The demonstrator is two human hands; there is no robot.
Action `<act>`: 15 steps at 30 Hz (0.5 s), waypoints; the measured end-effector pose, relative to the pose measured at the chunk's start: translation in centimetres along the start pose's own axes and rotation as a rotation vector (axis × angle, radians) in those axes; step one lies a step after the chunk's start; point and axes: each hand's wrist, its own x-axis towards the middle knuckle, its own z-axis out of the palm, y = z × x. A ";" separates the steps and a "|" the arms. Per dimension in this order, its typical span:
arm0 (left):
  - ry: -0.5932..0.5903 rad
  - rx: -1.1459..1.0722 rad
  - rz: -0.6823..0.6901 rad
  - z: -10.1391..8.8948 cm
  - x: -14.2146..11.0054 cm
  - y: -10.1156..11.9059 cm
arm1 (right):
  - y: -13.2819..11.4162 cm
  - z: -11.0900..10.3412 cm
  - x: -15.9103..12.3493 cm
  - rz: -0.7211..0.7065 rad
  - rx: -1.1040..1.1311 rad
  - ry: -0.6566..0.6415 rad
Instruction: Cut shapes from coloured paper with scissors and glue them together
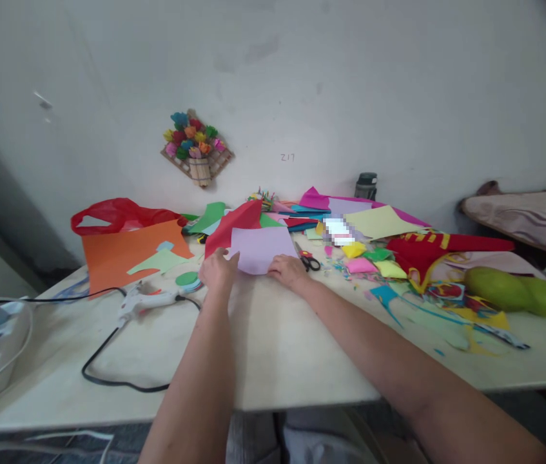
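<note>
A lavender sheet of paper is held in front of me, its near edge slightly curved. My left hand pinches it at the lower left, fingers curled and thumb along the edge. At the lower right, my right hand grips the near edge, its fingertips partly hidden. Behind the sheet and to its left lies red paper. Black-handled scissors rest just beyond my right hand. Round green and blue paper discs lie beside my left hand.
A white glue gun with a black cord lies left, near orange paper and a red plastic bag. Paper scraps, a phone and green fruit are at right. A dark bottle stands by the wall.
</note>
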 end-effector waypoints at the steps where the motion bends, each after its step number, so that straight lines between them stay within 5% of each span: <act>1: 0.021 0.064 0.111 -0.2 0.0 0.2 | 0.1 0.0 0.0 0.026 0.039 0.000; 3: -0.037 0.142 0.328 -0.2 -0.1 0.5 | 0.2 0.0 0.0 0.066 0.091 0.008; 7: -0.402 0.263 0.585 0.6 -0.5 0.4 | 0.4 0.2 0.2 0.092 0.112 -0.004; 10: -0.577 0.327 0.571 1.4 -0.7 0.1 | 0.5 0.2 0.3 0.096 0.117 -0.015; 15: -0.638 0.322 0.520 1.8 -0.8 -0.5 | 0.4 0.0 0.2 0.110 0.136 -0.023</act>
